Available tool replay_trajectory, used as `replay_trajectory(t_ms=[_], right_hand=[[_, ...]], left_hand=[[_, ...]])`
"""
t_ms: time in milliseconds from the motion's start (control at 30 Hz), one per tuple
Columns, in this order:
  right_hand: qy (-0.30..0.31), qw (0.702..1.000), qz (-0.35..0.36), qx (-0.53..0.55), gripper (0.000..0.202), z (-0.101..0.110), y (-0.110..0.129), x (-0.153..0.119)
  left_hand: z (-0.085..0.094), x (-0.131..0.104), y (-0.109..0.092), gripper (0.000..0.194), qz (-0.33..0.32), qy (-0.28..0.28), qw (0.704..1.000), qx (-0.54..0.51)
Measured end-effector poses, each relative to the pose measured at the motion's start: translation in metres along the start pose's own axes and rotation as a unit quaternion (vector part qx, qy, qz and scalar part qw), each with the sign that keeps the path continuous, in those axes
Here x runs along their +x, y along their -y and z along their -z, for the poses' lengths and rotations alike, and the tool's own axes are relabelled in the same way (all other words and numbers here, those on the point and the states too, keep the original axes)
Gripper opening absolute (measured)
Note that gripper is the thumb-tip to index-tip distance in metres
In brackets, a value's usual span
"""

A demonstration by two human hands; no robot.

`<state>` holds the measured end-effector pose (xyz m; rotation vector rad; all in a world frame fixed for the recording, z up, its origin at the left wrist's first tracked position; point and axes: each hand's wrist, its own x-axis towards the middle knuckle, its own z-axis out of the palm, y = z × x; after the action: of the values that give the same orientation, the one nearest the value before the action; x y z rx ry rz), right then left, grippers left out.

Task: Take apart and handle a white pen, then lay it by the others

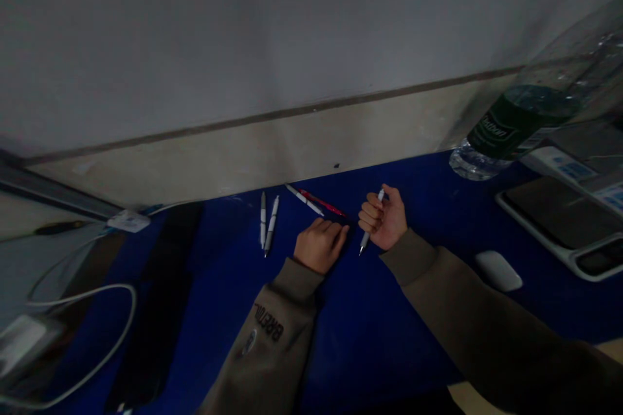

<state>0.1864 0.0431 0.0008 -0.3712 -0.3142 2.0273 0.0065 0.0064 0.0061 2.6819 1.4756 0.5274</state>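
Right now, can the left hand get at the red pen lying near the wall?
Probably yes. The left hand rests on the blue table, its fingertips just short of the red pen, with nothing between them.

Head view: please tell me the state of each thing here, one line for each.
Right hand: closed in a fist around a white pen.
White pen: held tilted, tip down near the blue mat.
Left hand: resting on the mat, fingers curled, holding nothing visible.
Red pen: lying flat by the left fingertips.
Two white pens: lying side by side.
Bottle: standing, cap out of view.
Mouse: lying untouched.
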Motion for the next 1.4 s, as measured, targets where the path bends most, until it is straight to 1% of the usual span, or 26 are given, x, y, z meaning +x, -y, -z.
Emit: replay_trajectory(t_ms=[133, 367, 633, 1100, 1400], right_hand=[[0.004, 1.000, -0.001, 0.006, 0.045, 0.0000, -0.0003, 0.0000], [-0.012, 1.000, -0.003, 0.001, 0.049, -0.0030, 0.0001, -0.0008], [-0.006, 1.000, -0.001, 0.000, 0.045, -0.0027, -0.0004, -0.0014], [-0.009, 1.000, -0.002, -0.003, 0.049, -0.0027, -0.0005, -0.0010], [-0.006, 1.000, -0.002, -0.014, 0.045, -0.0049, -0.0006, -0.0023]], left_hand=[[0.0000, -0.0002, 0.0002, 0.038, 0.005, 0.004, 1.000, 0.000], [0.0016, 0.0003, -0.0009, 0.038, 0.008, 0.012, 1.000, 0.000], [0.0014, 0.0003, -0.0010, 0.037, 0.012, 0.016, 1.000, -0.001], [0.0030, 0.0010, -0.0030, 0.038, 0.014, 0.034, 0.999, 0.005], [0.0041, 0.0014, -0.0035, 0.036, 0.018, 0.038, 0.999, 0.011]])
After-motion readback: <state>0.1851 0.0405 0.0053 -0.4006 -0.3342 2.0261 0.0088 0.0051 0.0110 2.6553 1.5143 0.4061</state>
